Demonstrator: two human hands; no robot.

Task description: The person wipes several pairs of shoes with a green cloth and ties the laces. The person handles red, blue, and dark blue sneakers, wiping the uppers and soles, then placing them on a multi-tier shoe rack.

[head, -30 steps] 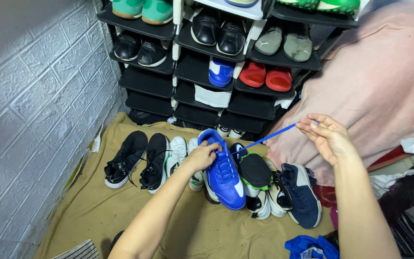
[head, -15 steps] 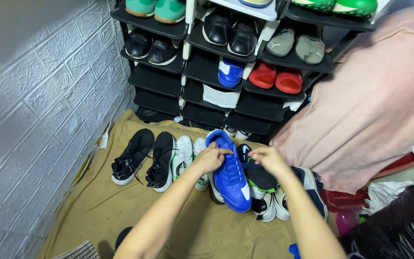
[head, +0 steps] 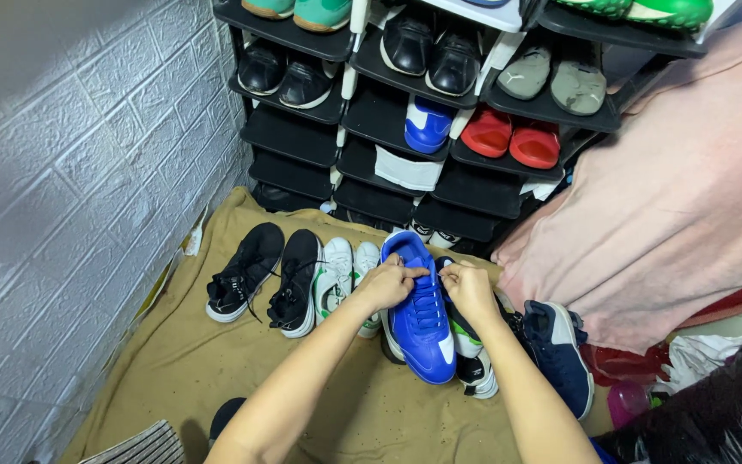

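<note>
At the middle of the tan floor cloth [head: 182, 378], the left hand [head: 386, 285] and right hand [head: 467, 290] are pinching the laces atop a glossy blue low-top sneaker [head: 422, 331], its lower eyelets already laced, tying unfinished.

both hands lacing blue shoe [head: 422, 322]

Scene is evenly and fairly brightly lit from overhead; soft shadows are cast under the shoe rack [head: 440, 185] shelves at 12 o'clock. The grey brick wall [head: 70, 215] at 9 o'clock is seen bowed by wide-angle distortion and darkened toward 10 o'clock. Sharp focus is held centrally; no glare is noted.
</note>
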